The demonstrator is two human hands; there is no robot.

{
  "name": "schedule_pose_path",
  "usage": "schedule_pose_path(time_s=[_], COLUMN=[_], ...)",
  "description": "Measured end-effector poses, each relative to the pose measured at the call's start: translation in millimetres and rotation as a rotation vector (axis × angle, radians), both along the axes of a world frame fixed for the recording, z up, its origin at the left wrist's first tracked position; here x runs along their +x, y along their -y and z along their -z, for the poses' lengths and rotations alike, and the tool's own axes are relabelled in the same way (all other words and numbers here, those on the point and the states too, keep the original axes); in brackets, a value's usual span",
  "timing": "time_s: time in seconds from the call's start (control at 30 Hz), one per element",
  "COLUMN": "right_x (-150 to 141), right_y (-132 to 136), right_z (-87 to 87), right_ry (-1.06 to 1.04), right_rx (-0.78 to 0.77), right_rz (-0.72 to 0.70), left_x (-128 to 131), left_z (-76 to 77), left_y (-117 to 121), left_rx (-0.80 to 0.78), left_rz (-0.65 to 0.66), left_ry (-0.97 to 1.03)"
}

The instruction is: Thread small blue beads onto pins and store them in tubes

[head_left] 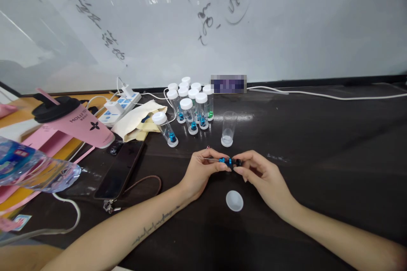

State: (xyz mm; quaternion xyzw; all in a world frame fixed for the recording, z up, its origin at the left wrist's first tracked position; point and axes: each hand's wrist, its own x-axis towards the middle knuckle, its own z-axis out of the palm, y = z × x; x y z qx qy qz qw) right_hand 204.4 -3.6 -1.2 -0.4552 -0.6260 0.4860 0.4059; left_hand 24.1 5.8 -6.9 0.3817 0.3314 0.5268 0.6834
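Between my two hands is a small blue and black piece with a thin metal rod [225, 161] that points left. My left hand [202, 169] pinches its blue part, with the rod lying along the fingers. At the black end on the right, my right hand [263, 173] closes thumb and fingers on the same piece. Just beyond the hands stands an uncapped clear tube [229, 129]. A white cap [234, 200] lies on the dark table [333, 156], hollow side up, nearer to me.
Several white-capped clear tubes [190, 114] with blue or green pieces inside stand at the back; one capped tube [165, 129] is closer. To the left are a phone [119, 171], a pink cup [79, 120], a plastic bottle [34, 167], a cloth pouch [136, 118] and a power strip [122, 108].
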Motion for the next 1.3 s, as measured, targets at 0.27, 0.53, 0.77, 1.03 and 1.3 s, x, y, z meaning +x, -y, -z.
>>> schedule_pose_path(time_s=[0.27, 0.53, 0.77, 1.03, 1.3], right_x=[-1.0, 0.0, -0.2, -0.3, 0.6], right_y=[-0.2, -0.7, -0.9, -0.8, -0.1], right_z=[0.2, -2.5, -1.7, -0.6, -4.2], right_ry=[-0.037, -0.058, -0.051, -0.006, -0.036], right_rx=[0.021, -0.031, -0.029, 0.045, -0.018], right_rz=[0.039, 0.026, 0.008, 0.045, -0.036], left_x=[-0.3, -0.7, -1.1, -0.8, -0.3], left_z=[-1.6, 0.4, 1.0, 0.1, 1.0], left_y=[-1.4, -1.4, -2.1, -1.5, -1.7], left_rx=[-0.022, -0.018, -0.022, -0.022, -0.013], left_rz=[0.004, 0.023, 0.025, 0.033, 0.047], left_ry=[0.003, 0.007, 0.001, 0.003, 0.001])
